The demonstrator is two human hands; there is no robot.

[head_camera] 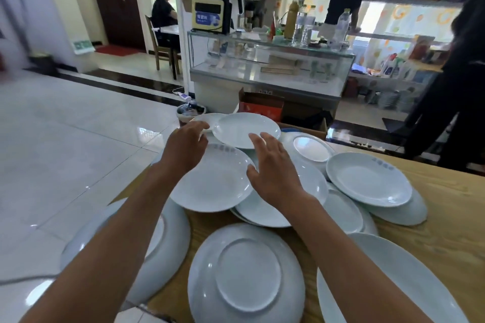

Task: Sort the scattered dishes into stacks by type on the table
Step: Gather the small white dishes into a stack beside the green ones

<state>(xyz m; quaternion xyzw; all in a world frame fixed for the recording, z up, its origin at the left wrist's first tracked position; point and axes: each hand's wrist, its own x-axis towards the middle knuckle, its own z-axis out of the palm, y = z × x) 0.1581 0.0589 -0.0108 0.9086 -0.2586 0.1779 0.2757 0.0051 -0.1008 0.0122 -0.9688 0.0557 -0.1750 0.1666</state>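
Note:
Several white plates lie scattered and overlapping on a wooden table. My left hand reaches over a large upright plate, its fingers stretched toward a small plate at the far edge. My right hand hovers with spread, straight fingers between that large plate and a far plate, holding nothing. An upside-down plate sits nearest to me. Another upright plate with blue print lies at the right on a lower one.
A cardboard box and a bin stand just beyond the table's far edge. A glass counter is behind them. A person in dark clothes stands at the right. The table's left edge drops to shiny floor tiles.

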